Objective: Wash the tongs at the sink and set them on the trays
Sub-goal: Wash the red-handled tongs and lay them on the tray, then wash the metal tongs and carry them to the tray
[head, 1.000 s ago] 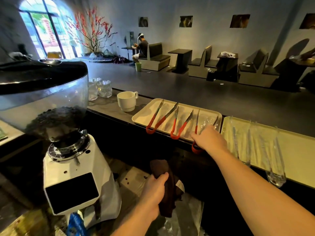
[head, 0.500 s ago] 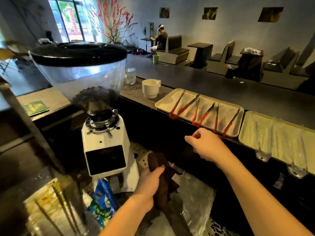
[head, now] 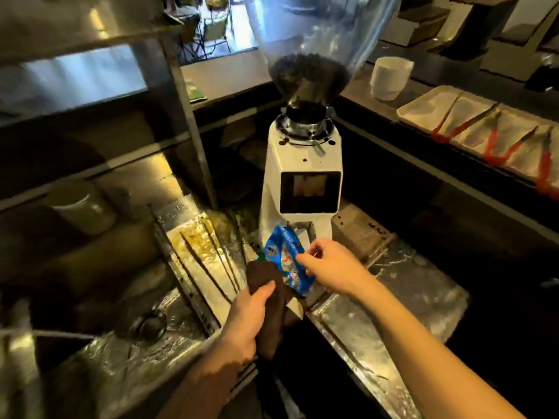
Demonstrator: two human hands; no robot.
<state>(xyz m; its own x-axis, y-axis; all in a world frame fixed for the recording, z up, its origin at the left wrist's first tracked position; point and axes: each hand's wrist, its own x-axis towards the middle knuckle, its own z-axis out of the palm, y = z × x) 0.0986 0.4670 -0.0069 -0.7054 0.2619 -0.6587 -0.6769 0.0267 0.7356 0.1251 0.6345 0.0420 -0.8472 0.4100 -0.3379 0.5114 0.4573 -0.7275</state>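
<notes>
Left hand (head: 245,322) clenches dark brown cloth (head: 272,300); right hand (head: 329,269), fingers loosely curled, grasps nothing. Red-handled metal tongs (head: 496,140) lie on beige tray (head: 423,108), far right of the grip. Advice: fetch the next pair without dragging the cloth.

You are facing the white grinder (head: 302,173) and blue packet (head: 287,261) blocking the tabletop (head: 402,285) ahead, while bare steel is lying open to their right.

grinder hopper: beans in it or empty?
Partly filled. Dark coffee beans sit in the lower funnel of the clear hopper on the white grinder; the upper part is see-through, no beans there.
</notes>
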